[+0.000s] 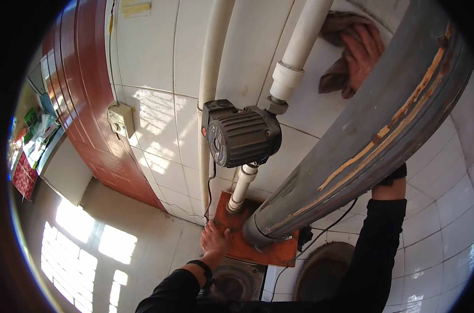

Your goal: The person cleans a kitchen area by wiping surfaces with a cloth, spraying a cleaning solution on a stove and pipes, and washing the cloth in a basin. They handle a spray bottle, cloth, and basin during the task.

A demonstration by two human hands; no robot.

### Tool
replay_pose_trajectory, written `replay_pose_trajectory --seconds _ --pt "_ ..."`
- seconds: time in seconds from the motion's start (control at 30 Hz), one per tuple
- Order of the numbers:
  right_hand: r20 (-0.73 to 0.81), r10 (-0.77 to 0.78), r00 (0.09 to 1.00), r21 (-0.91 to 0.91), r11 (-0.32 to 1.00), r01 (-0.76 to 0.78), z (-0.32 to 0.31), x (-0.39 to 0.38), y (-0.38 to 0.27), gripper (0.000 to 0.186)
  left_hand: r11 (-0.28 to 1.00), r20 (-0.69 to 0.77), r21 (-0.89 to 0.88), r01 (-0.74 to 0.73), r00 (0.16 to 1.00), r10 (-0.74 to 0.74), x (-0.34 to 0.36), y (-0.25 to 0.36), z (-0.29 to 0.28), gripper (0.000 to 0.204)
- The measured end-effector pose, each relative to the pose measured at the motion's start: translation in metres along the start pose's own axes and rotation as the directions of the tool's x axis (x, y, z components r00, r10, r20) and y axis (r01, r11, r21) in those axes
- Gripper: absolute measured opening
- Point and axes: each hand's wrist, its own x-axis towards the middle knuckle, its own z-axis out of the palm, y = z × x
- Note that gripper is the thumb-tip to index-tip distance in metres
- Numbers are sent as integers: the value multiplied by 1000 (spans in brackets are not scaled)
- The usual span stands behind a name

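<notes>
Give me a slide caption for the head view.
Left hand on orange plate below grey pipe; black pump above.

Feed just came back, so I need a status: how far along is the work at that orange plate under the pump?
Done: the black pump sits coupled between white pipes above and below. In hand: the left hand presses on the orange plate where the lower pipe and the large grey pipe meet it; the right hand is hidden behind the grey pipe. What is left can't be judged from this view.
</notes>
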Motion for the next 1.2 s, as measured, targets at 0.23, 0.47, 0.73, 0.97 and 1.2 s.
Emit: replay_pose_trajectory --seconds 0.23,0.47,0.73,0.97,1.2 --pt "250 102 963 -188 981 -55 4 -64 -65 40 1000 -37 22 -10 999 11 0 -4 3 68" --pt "649 23 760 13 999 -41 8 -135 -152 45 999 -74 -18 -31 997 30 1 -5 7 68" --pt "97 317 943 -230 929 -289 14 -7 -80 40 1000 -12 25 -17 1000 17 0 -2 1 72" --pt "383 160 910 -245 967 -67 36 -4 -112 48 999 -1 45 -2 1000 2 -1 2 -2 70" --pt "364 127 923 -102 990 -96 56 -17 -137 55 998 0 57 11 1000 -11 -3 2 -2 72"
